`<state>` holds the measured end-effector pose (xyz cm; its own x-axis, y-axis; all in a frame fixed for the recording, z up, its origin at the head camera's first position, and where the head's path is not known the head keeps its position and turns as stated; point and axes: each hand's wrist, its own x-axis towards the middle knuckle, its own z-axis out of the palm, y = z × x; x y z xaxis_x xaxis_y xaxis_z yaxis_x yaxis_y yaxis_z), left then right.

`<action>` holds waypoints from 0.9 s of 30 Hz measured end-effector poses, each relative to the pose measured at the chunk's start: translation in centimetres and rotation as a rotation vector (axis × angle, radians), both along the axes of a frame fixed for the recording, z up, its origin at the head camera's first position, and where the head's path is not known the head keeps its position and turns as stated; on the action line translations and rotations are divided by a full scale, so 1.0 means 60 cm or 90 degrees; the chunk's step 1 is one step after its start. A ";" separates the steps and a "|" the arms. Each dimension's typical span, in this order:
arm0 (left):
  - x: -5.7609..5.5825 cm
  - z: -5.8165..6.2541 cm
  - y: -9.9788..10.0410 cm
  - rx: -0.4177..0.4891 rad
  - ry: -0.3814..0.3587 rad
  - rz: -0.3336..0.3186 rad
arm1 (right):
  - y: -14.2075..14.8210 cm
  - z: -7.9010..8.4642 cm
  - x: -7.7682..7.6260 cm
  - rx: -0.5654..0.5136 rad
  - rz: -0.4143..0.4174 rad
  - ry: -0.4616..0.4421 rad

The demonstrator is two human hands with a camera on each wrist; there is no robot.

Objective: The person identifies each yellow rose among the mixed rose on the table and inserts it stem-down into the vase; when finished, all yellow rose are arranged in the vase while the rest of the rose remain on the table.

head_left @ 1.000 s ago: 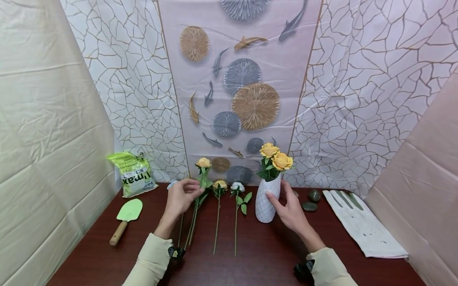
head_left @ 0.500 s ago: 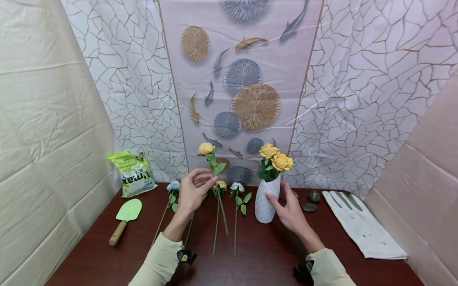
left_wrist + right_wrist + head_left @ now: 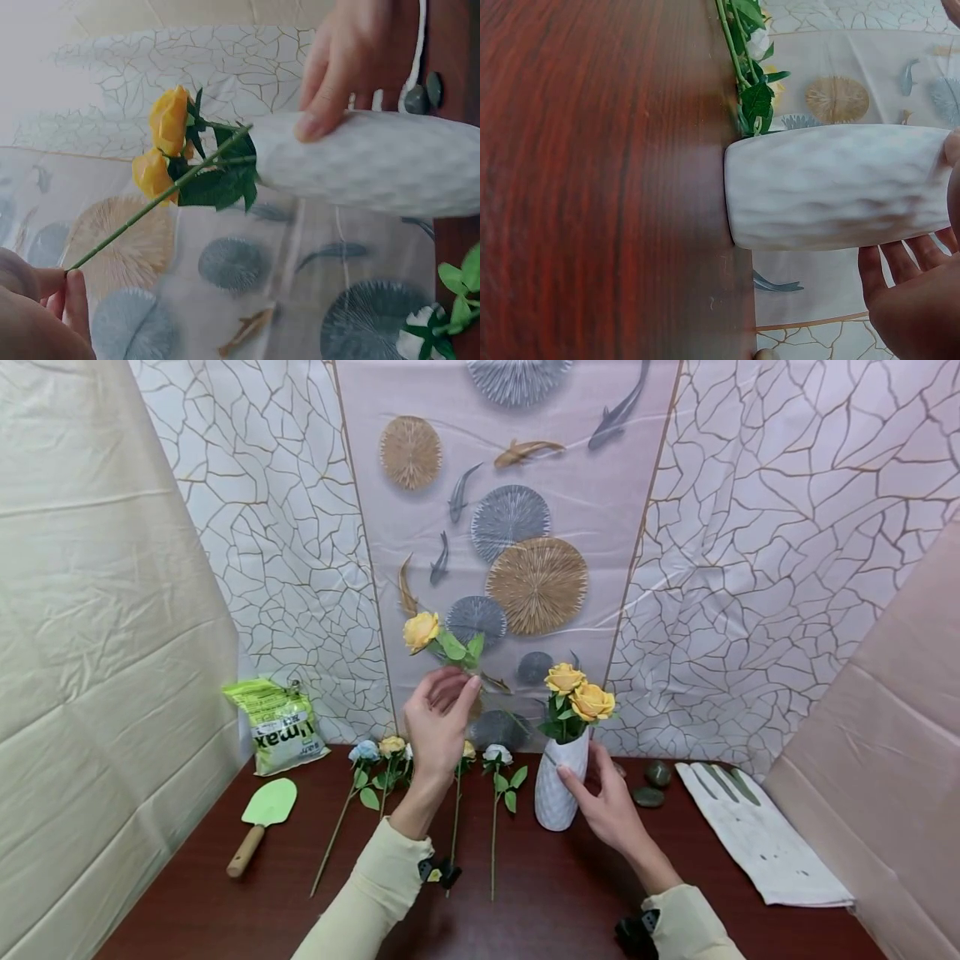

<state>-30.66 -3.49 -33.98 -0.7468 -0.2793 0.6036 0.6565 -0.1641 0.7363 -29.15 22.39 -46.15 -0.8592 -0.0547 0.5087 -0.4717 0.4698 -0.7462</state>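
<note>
My left hand (image 3: 438, 722) pinches the stem of a yellow rose (image 3: 422, 632) in the air, left of the vase. The bloom points left and the stem slants down to the right. In the left wrist view, the rose stem's (image 3: 161, 196) cut end is by the mouth of the white textured vase (image 3: 360, 161); whether it touches cannot be told. Two yellow roses (image 3: 591, 700) stand in the vase. My right hand (image 3: 611, 806) holds the upright vase around its side, thumb in front and fingers behind, as the right wrist view also shows of the vase (image 3: 840, 187).
A blue rose (image 3: 364, 750), a yellow rose (image 3: 392, 746), a white rose (image 3: 497, 754) and others lie on the dark red table (image 3: 525, 927). At left are a green trowel (image 3: 270, 802) and bag (image 3: 285, 731); at right, dark stones (image 3: 648, 796) and white gloves (image 3: 772, 843).
My left hand has lifted the yellow rose from among the lying flowers and carried it up and right, tilting its stem toward the vase. The right hand and vase have stayed in place.
</note>
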 end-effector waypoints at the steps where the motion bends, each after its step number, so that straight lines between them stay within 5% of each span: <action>1: 0.000 0.005 0.004 0.006 0.008 0.001 | 0.000 0.000 0.000 -0.001 0.000 0.000; 12: 0.023 0.058 0.033 0.042 0.057 0.022 | 0.000 0.000 -0.002 -0.006 0.001 0.000; 27: 0.011 0.016 0.084 -0.058 0.014 0.045 | -0.002 0.003 0.004 -0.002 -0.005 -0.003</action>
<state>-29.97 1.55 -33.00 -0.7137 -0.2735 0.6449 0.6800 -0.0495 0.7315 -28.93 22.26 -45.98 -0.8619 -0.0460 0.5050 -0.4645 0.4713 -0.7498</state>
